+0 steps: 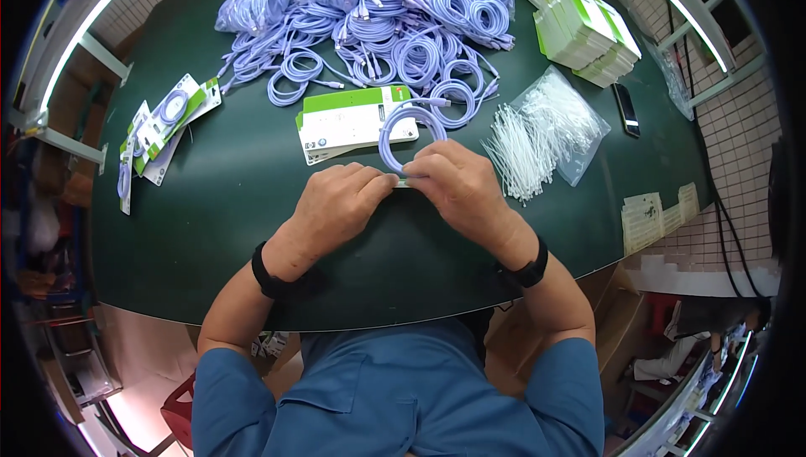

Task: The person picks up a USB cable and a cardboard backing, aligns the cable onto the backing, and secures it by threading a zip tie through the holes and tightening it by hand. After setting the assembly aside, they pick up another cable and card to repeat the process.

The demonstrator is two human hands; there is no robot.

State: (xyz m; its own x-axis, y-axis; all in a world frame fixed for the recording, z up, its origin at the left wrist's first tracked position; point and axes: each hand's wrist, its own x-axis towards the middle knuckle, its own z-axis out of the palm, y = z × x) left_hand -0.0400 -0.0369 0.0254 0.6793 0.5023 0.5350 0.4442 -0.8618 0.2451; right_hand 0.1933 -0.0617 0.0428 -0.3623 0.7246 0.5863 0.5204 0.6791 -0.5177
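A coiled lavender cable (388, 140) rises from the fingers of my right hand (466, 184), which is closed around its lower part. Between both hands shows the narrow edge of a pale piece of card (402, 184); most of it is hidden. The fingers of my left hand (334, 203) are pinched on its left end, close to my right fingertips. Just beyond the hands lie flat green and white cards (348, 127), overlapped by the coil. Right of my right hand, white cable ties (522, 153) spill from a clear plastic bag (585, 142).
A large heap of coiled lavender cables (378, 20) covers the far middle of the dark green table (227, 239). Carded cables (164, 125) lie at the left. Stacked green and white cards (579, 29), a phone (626, 109) and paper sheets (659, 218) sit at the right.
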